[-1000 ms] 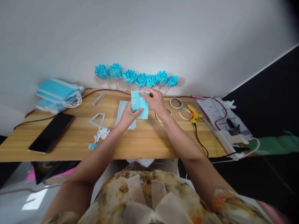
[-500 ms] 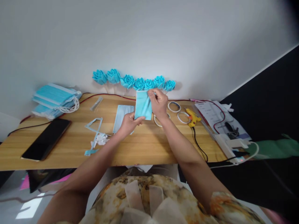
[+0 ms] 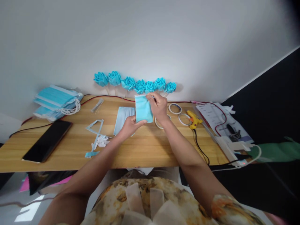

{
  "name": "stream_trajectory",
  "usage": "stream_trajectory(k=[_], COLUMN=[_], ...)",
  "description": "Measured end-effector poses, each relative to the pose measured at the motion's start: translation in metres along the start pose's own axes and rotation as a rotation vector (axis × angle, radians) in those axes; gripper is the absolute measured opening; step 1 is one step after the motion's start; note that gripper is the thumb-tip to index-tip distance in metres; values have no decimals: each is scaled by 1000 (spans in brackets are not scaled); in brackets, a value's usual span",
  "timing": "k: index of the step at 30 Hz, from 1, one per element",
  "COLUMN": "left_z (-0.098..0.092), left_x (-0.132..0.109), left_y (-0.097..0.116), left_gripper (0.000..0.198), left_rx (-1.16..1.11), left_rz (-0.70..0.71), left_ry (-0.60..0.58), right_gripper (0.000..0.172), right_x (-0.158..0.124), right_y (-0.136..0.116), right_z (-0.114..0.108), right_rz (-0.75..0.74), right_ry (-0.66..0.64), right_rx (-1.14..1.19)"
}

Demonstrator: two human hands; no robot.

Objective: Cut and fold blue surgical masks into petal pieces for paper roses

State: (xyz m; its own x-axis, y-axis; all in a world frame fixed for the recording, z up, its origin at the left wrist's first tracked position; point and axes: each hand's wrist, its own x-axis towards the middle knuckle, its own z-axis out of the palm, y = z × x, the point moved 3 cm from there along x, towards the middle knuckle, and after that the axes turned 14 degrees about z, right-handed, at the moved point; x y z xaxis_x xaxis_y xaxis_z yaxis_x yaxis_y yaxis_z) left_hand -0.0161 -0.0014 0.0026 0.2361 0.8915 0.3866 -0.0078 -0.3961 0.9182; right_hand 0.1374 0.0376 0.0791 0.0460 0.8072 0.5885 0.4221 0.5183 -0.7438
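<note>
While the left hand pinches the lower edge of a blue piece of cloth, its thumb lying along the front, the right hand grips the upper right corner between thumb and bent fingers; the fingers behind the cloth are hidden. Both grips are narrow, closed on that one piece, which is held up over the table between the hands. A paler mask lies flat just beside, partly behind the left hand, and a row of blue flowers stands by the wall beyond. The step in hand looks like steadying or straightening the cloth by its edges. The next move seems to call for a light, even pull from both hands, since such thin stuff probably creases easily.
</note>
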Motion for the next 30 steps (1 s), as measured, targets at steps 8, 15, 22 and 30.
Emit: stream_trajectory(k=[8,15,22,30], left_z=[-24,-25,-36,-39], left_x=[9,9,15,12], left_y=[-3,-9,-12,-14], left_gripper=[53,43,40,44], left_rx=[-292,-411,-468,-328], left_rz=[106,58,133,118], left_ry=[241,393,536,582], right_gripper=[37,35,48,38], right_x=[-11,-20,-33,-69], right_y=[1,5,31,42], right_z=[16,32,42,39], right_rz=[-33,76,428,434], right_ry=[-139,-281,-619,-509], right_rx=[-60,-26,177,-61])
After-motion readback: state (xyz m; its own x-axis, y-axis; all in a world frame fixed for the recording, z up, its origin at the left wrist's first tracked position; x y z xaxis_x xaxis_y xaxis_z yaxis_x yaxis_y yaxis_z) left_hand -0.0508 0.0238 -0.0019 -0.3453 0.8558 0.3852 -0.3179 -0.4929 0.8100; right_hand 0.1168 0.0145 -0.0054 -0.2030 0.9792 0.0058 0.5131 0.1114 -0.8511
